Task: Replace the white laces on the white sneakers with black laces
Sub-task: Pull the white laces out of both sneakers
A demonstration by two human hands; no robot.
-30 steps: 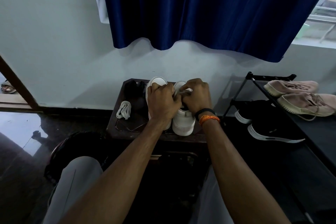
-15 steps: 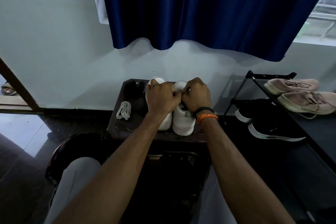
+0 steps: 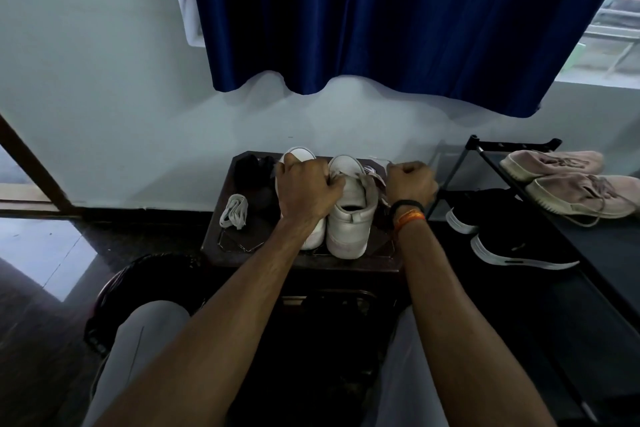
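Two hands, fingers clamped: left (image 3: 306, 189) on sneaker (image 3: 349, 208), right (image 3: 410, 184) on lace (image 3: 372, 174) (no readable branding).

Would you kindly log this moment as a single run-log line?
step: unlacing right sneaker | left hand: grips sneaker | right hand: pulls white lace sideways | removed lace bundle: on table

A small dark bench (image 3: 381, 246) against the wall carries two white sneakers (image 3: 349, 215) side by side, heels toward the camera. Left of them lie a bundled white lace (image 3: 234, 211) and, behind it, a dark heap (image 3: 254, 170), possibly black laces.
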